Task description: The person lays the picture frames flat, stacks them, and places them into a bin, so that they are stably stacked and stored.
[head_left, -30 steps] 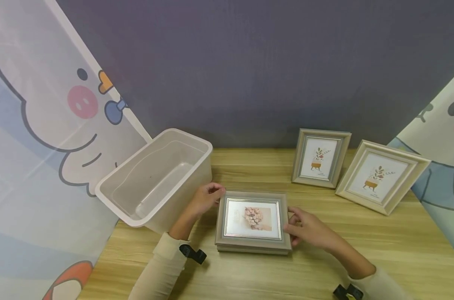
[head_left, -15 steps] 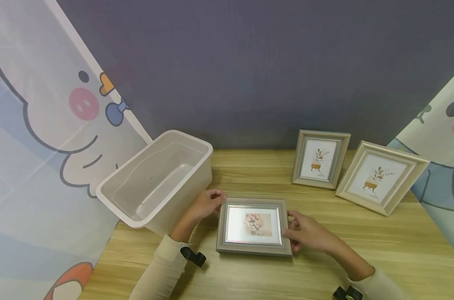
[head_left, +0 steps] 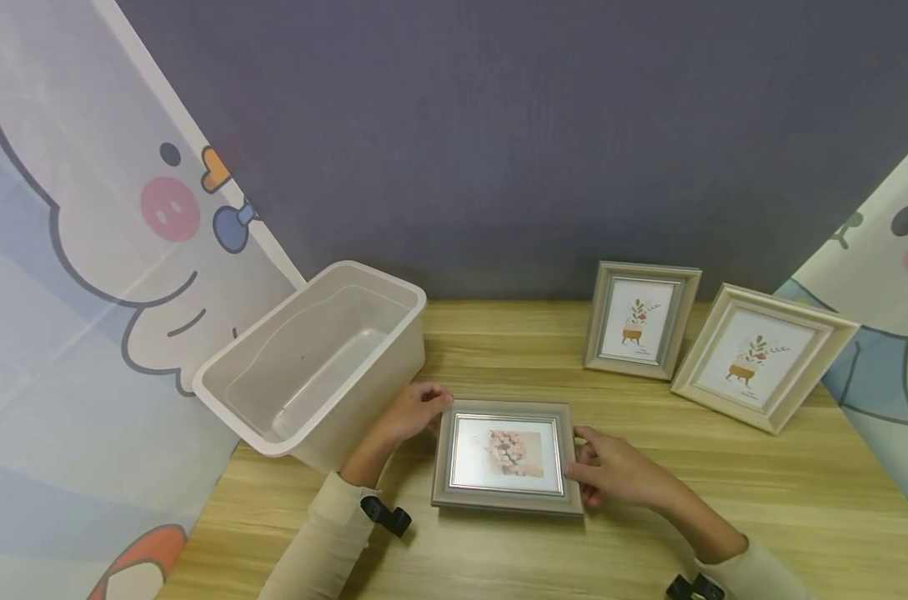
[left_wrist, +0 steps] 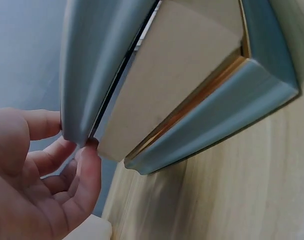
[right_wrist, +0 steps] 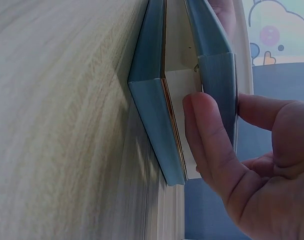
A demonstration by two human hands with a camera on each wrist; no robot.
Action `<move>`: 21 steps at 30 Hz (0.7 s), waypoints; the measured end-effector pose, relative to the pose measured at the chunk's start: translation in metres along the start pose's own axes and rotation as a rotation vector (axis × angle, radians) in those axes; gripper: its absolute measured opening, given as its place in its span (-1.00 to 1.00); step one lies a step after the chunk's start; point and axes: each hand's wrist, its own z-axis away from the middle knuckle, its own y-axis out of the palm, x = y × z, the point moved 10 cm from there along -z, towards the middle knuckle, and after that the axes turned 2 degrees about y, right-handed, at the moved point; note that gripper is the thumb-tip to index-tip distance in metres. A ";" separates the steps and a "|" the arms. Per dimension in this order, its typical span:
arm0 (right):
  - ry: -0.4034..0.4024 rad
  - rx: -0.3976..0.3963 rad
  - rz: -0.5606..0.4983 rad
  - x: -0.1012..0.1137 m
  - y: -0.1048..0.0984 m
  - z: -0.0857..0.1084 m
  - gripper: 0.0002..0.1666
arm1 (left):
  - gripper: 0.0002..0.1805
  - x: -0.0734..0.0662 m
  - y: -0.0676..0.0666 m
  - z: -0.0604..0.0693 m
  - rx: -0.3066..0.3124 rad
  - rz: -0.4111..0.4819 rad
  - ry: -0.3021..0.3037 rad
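A silver-beige picture frame (head_left: 469,454) with a flower print lies face up between both hands in the head view. At its far left corner the left hand (head_left: 416,411) pinches the edge; the thumb and fingers (left_wrist: 89,170) show in the left wrist view. The right hand (head_left: 614,467) grips the right side, thumb on top and fingers (right_wrist: 209,135) below. Both wrist views show this upper frame (left_wrist: 99,60) (right_wrist: 217,80) above a lower frame (left_wrist: 217,120) (right_wrist: 154,107) on the table, a beige board (left_wrist: 177,65) between them. Parts of the fingers are hidden.
An empty beige bin (head_left: 363,392) stands left of the hands. Two upright frames with plant prints, a smaller one (head_left: 596,321) and a wider one (head_left: 799,375), stand at the back right. Behind the wooden table (head_left: 499,333) rises a dark wall (head_left: 499,150).
The upper frame has shifted slightly towards the person, with both hands keeping hold. Its near edge now hides the lower layers that showed beneath it a second ago.
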 end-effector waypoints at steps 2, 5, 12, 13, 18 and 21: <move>0.001 0.001 -0.006 0.000 0.000 0.000 0.01 | -0.74 -0.001 -0.001 -0.001 -0.016 -0.020 0.021; 0.000 0.005 -0.028 0.001 0.001 0.000 0.01 | -0.75 -0.002 -0.003 -0.001 -0.039 -0.049 0.050; -0.010 0.021 -0.037 0.001 0.003 0.000 0.01 | -0.81 -0.005 -0.006 0.000 -0.083 -0.145 0.117; -0.008 0.022 -0.033 0.000 0.003 0.000 0.00 | -0.81 -0.006 -0.005 0.000 -0.080 -0.145 0.123; -0.004 0.024 -0.034 -0.002 0.003 -0.001 0.00 | -0.82 -0.007 -0.003 0.000 -0.065 -0.141 0.116; -0.008 0.022 -0.047 -0.003 0.003 -0.001 0.00 | -0.81 -0.006 -0.003 -0.001 -0.061 -0.140 0.106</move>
